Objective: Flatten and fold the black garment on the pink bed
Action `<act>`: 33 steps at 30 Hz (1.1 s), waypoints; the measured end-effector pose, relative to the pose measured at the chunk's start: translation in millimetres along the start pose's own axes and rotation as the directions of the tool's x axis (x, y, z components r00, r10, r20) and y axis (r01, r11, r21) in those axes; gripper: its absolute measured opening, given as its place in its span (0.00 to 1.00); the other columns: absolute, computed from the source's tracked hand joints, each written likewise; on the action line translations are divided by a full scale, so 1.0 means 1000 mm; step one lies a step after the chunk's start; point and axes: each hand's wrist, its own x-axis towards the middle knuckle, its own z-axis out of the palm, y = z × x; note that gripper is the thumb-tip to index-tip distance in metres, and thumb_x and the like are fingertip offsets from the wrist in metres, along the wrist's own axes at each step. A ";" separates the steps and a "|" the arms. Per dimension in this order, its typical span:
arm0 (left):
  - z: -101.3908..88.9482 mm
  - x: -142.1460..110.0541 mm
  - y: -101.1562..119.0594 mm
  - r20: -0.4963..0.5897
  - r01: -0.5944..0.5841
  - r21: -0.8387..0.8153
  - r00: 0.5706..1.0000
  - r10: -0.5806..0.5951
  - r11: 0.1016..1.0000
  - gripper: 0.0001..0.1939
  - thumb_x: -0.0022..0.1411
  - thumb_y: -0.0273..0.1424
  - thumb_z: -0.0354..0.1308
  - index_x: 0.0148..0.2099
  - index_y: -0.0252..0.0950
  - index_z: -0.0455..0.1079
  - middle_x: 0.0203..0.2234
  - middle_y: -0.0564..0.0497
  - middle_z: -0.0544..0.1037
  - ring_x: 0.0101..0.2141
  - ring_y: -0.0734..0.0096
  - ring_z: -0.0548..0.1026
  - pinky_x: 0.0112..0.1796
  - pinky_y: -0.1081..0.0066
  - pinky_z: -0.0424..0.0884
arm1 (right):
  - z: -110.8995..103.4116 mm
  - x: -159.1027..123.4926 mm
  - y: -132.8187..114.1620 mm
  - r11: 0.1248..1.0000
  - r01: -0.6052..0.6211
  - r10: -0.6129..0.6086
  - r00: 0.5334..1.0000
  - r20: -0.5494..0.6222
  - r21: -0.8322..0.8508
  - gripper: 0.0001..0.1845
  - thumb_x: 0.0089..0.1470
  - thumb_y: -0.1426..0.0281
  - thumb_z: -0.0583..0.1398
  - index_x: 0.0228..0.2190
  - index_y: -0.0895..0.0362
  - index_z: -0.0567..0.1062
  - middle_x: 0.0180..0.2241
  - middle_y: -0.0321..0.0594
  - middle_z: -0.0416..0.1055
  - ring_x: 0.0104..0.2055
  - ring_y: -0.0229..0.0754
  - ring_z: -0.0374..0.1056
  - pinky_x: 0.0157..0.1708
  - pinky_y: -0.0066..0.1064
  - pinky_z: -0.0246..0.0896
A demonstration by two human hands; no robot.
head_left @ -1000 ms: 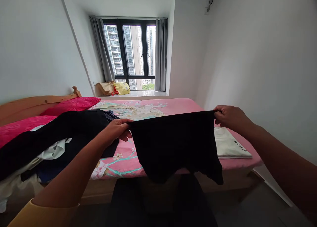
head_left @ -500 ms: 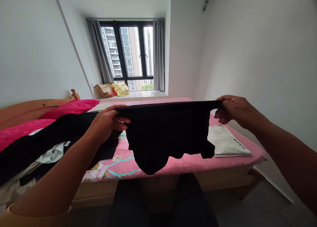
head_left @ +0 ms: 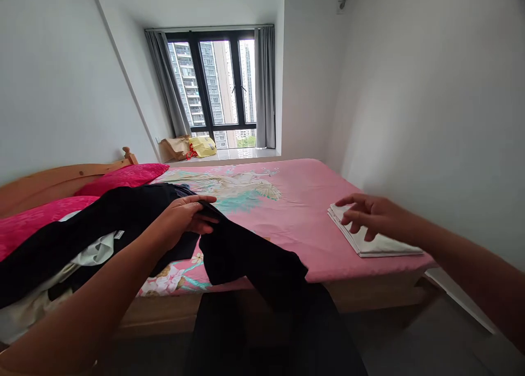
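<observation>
My left hand (head_left: 186, 217) pinches one end of a black garment (head_left: 250, 250) above the near edge of the bed. The cloth sags down and to the right from my fingers, its other end loose. What kind of garment it is I cannot make out. Over on the right, my right hand (head_left: 367, 214) is empty with its fingers apart and curved. Beneath and behind it lies a folded white garment (head_left: 385, 244) on the pink bed sheet (head_left: 303, 212).
A heap of dark and white clothes (head_left: 98, 250) covers the bed's left side, beside red pillows (head_left: 123, 179) and a wooden headboard (head_left: 53, 176). Paper and yellow bags (head_left: 203, 146) rest on the window sill. A wall (head_left: 430, 91) rises on the right.
Half a second ago both hands held the black garment stretched out between them. My right hand has let go and opened, and that side of the cloth has dropped.
</observation>
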 end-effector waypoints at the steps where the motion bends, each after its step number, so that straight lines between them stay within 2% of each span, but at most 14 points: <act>1: 0.003 -0.006 -0.001 0.004 -0.007 -0.003 1.000 0.007 1.000 0.21 0.51 0.26 0.52 0.49 0.32 0.68 0.25 0.44 0.78 0.19 0.66 0.76 0.22 0.70 0.73 | 0.019 -0.006 0.005 0.998 0.036 -0.035 0.999 0.036 -0.043 0.22 0.52 0.59 0.57 0.47 0.54 0.68 0.34 0.42 0.73 0.33 0.42 0.69 0.24 0.29 0.66; 3: 0.008 -0.016 -0.002 0.004 -0.026 -0.030 1.000 0.026 0.999 0.20 0.52 0.26 0.52 0.49 0.33 0.69 0.27 0.44 0.78 0.20 0.64 0.77 0.21 0.70 0.73 | 0.062 -0.018 0.017 0.987 0.116 -0.104 0.989 0.105 -0.107 0.19 0.52 0.61 0.57 0.45 0.53 0.69 0.33 0.39 0.72 0.34 0.40 0.68 0.30 0.29 0.65; 5: 0.010 -0.025 -0.001 0.002 -0.024 -0.061 1.000 0.024 0.998 0.20 0.52 0.25 0.52 0.49 0.32 0.68 0.28 0.43 0.79 0.22 0.62 0.77 0.21 0.70 0.73 | 0.105 -0.031 0.032 0.987 0.143 -0.126 0.972 0.199 -0.075 0.17 0.51 0.65 0.57 0.45 0.52 0.70 0.34 0.37 0.71 0.34 0.39 0.68 0.34 0.29 0.64; 7: 0.011 -0.031 0.000 -0.004 -0.020 -0.087 1.000 0.020 0.996 0.21 0.53 0.24 0.52 0.51 0.32 0.67 0.28 0.42 0.79 0.24 0.60 0.78 0.20 0.70 0.73 | 0.146 -0.043 0.048 0.996 0.089 -0.086 0.956 0.279 0.000 0.18 0.50 0.67 0.58 0.45 0.53 0.69 0.35 0.37 0.71 0.33 0.38 0.67 0.33 0.28 0.63; 9: 0.011 -0.036 0.002 -0.021 -0.029 -0.113 0.999 0.027 0.993 0.21 0.54 0.23 0.52 0.51 0.32 0.67 0.29 0.42 0.79 0.25 0.59 0.78 0.21 0.69 0.74 | 0.181 -0.054 0.062 0.998 0.022 -0.037 0.952 0.305 0.051 0.19 0.48 0.67 0.59 0.44 0.53 0.70 0.36 0.37 0.70 0.34 0.39 0.66 0.35 0.29 0.62; 12: 0.014 -0.042 0.007 -0.039 -0.049 -0.171 0.998 0.043 0.984 0.19 0.55 0.23 0.52 0.51 0.31 0.67 0.30 0.41 0.79 0.26 0.59 0.79 0.21 0.69 0.74 | 0.223 -0.070 0.073 0.988 -0.052 0.006 0.951 0.308 0.143 0.22 0.45 0.68 0.60 0.45 0.54 0.69 0.39 0.39 0.69 0.39 0.41 0.66 0.41 0.31 0.62; 16: 0.017 -0.051 0.014 -0.045 -0.106 -0.250 0.994 0.098 0.963 0.18 0.57 0.23 0.52 0.50 0.31 0.68 0.34 0.40 0.79 0.29 0.58 0.79 0.21 0.70 0.74 | 0.256 -0.087 0.069 0.945 -0.167 0.068 0.941 0.330 0.280 0.35 0.41 0.70 0.62 0.53 0.51 0.63 0.48 0.41 0.65 0.50 0.46 0.61 0.46 0.34 0.60; 19: 0.019 -0.059 0.020 -0.061 -0.163 -0.273 0.987 0.152 0.948 0.17 0.58 0.23 0.50 0.50 0.32 0.68 0.36 0.41 0.79 0.31 0.58 0.79 0.21 0.71 0.74 | 0.266 -0.093 0.059 0.922 -0.150 0.050 0.960 0.274 0.357 0.44 0.37 0.72 0.64 0.57 0.48 0.56 0.54 0.40 0.60 0.56 0.48 0.56 0.50 0.36 0.58; 21: 0.020 -0.064 0.023 -0.081 -0.171 -0.289 0.985 0.154 0.942 0.17 0.58 0.24 0.50 0.50 0.33 0.68 0.36 0.43 0.79 0.31 0.58 0.79 0.21 0.72 0.74 | 0.269 -0.093 0.052 0.911 -0.102 0.022 0.980 0.199 0.400 0.45 0.38 0.73 0.64 0.57 0.48 0.56 0.53 0.39 0.61 0.54 0.48 0.58 0.51 0.38 0.57; 24: 0.020 -0.071 0.025 -0.101 -0.156 -0.324 0.986 0.129 0.933 0.18 0.58 0.25 0.52 0.51 0.36 0.68 0.37 0.44 0.78 0.32 0.57 0.79 0.20 0.72 0.74 | 0.271 -0.089 0.045 0.882 -0.036 -0.006 0.996 0.089 0.470 0.35 0.45 0.67 0.63 0.55 0.50 0.59 0.48 0.40 0.66 0.47 0.47 0.63 0.48 0.38 0.60; 27: 0.016 -0.074 0.024 -0.086 -0.186 -0.311 0.982 0.167 0.932 0.19 0.57 0.26 0.53 0.51 0.37 0.68 0.37 0.44 0.78 0.32 0.55 0.79 0.21 0.70 0.75 | 0.269 -0.081 0.047 0.836 0.039 -0.035 0.999 -0.017 0.547 0.19 0.54 0.60 0.57 0.46 0.54 0.67 0.36 0.39 0.70 0.38 0.43 0.66 0.38 0.34 0.63; 30: 0.005 -0.077 0.021 -0.081 -0.240 -0.245 0.971 0.227 0.939 0.18 0.57 0.26 0.52 0.51 0.36 0.69 0.36 0.44 0.79 0.32 0.55 0.79 0.21 0.69 0.76 | 0.250 -0.073 0.055 0.858 0.066 -0.020 0.995 -0.096 0.509 0.15 0.55 0.56 0.55 0.34 0.56 0.71 0.28 0.37 0.68 0.31 0.40 0.64 0.31 0.30 0.62; 33: -0.015 -0.079 0.017 -0.105 -0.210 -0.187 0.975 0.193 0.960 0.17 0.57 0.26 0.52 0.48 0.33 0.70 0.31 0.44 0.80 0.28 0.55 0.79 0.20 0.68 0.76 | 0.204 -0.067 0.060 0.903 0.034 0.079 0.967 -0.243 0.428 0.18 0.50 0.54 0.58 0.33 0.55 0.70 0.25 0.36 0.67 0.26 0.39 0.63 0.27 0.29 0.61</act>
